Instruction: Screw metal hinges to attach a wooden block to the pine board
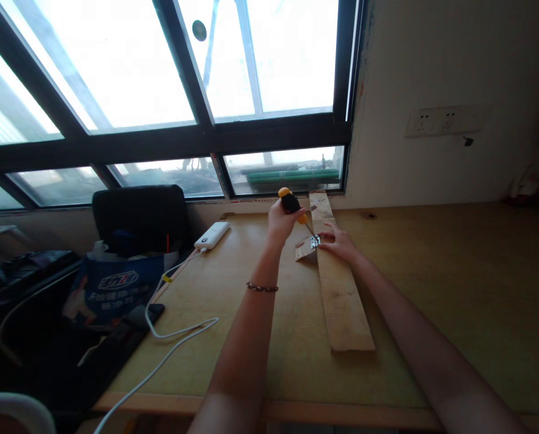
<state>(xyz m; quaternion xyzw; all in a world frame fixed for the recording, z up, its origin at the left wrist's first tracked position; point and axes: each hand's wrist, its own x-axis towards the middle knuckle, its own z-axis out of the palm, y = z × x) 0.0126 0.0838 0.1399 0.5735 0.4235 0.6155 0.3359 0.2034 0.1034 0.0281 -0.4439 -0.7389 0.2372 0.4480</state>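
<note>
My left hand (282, 224) is wrapped round the handle of a yellow and black screwdriver (290, 202). The screwdriver slants down to the right, and its tip meets a small metal hinge (315, 242). That hinge lies at the left edge of a long wooden board (344, 301), beside a short wood piece (305, 250) that sticks out to the left. With fingers bent, my right hand (339, 243) rests on the board, fingertips at the hinge. Whether a screw sits under the tip is too small to tell.
A white power bank (213, 235) lies on the table (454, 289) at the left, its white cable (179, 333) trailing over the front edge. Beyond the left edge stand a black chair (138, 211) and a blue bag (116, 289). A window and wall bound the back.
</note>
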